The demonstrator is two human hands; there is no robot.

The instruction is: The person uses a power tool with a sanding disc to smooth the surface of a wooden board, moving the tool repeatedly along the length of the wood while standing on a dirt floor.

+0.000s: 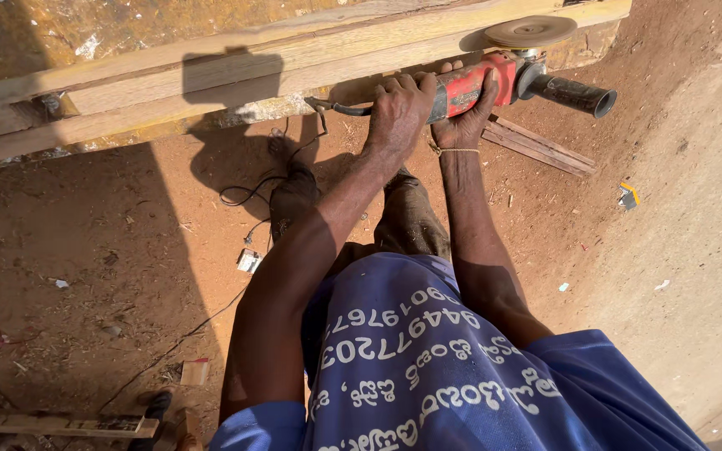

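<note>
Both hands are closed on one red angle grinder (482,83), held at the near edge of a long timber frame (294,58) that runs across the top of the view. The left hand (399,113) wraps the rear of the red body from above, its grip fully shut just where the black cord (252,188) leaves the tool. The right hand (465,117) closes its grip from below on the middle of the body, fingers curled over the far side; a thin string band circles that wrist. One tan sanding disc (531,31) sits at the head of the grinder, lying flat just above the frame's near edge near its right end — whether it touches the wood cannot be told. One black side handle (574,93) sticks out to the right, with no hand on it.

Beneath the tool, two thin wooden slats (536,146) lie on the red dirt floor (85,250), close under the right hand. The cord loops on the floor near the person's dark shoe (294,196) and trails off toward the lower left. One small white scrap of packaging (248,260) lies beside the cord. One more plank (52,424) lies at the floor's lower left corner. One blue-and-orange scrap (628,196) sits well apart to the right.
</note>
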